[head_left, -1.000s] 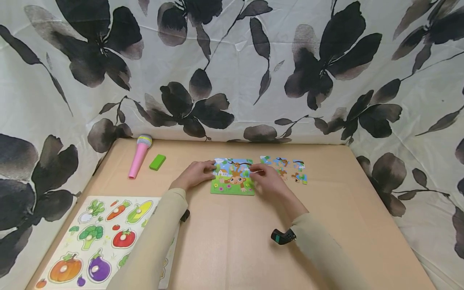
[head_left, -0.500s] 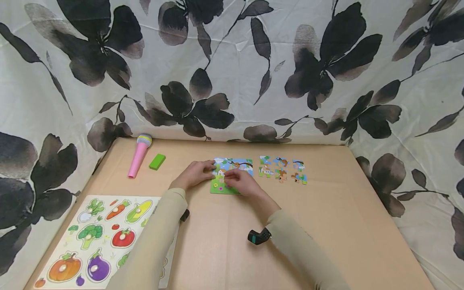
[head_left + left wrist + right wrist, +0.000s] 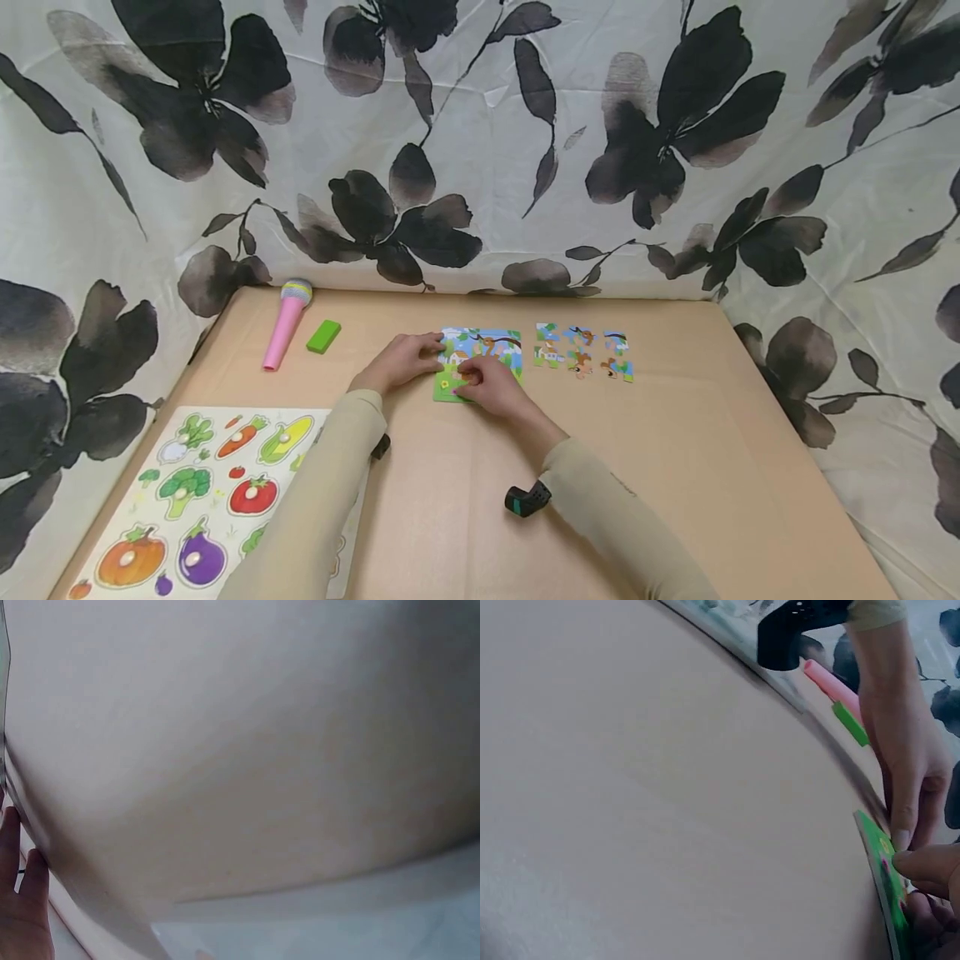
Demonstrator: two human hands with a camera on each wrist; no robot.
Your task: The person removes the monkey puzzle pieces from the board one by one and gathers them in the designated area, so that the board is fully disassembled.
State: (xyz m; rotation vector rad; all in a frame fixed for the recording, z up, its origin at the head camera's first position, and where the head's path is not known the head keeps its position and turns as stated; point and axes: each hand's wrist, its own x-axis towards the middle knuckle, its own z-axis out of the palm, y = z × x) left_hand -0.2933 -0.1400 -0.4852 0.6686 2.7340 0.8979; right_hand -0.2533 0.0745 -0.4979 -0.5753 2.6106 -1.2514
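Note:
A small puzzle board with a cartoon monkey scene on blue and green lies toward the back of the table. My left hand rests at its left edge, fingertips and thumb touching the rim, fingers fairly straight. My right hand is over the board's lower middle, thumb and index finger close together at its surface. In the right wrist view the right thumb lies above curled fingers; whether they pinch a piece is hidden. Several loose puzzle pieces lie in two rows to the right of the board.
A vegetable peg puzzle lies at the front left, partly under my left sleeve. Farther back are a pink toy microphone and a green block. A floral cloth hangs behind the table.
My right hand has moved left from the board's right edge to its lower middle, covering much of the monkey. The left hand has stayed at the left edge.

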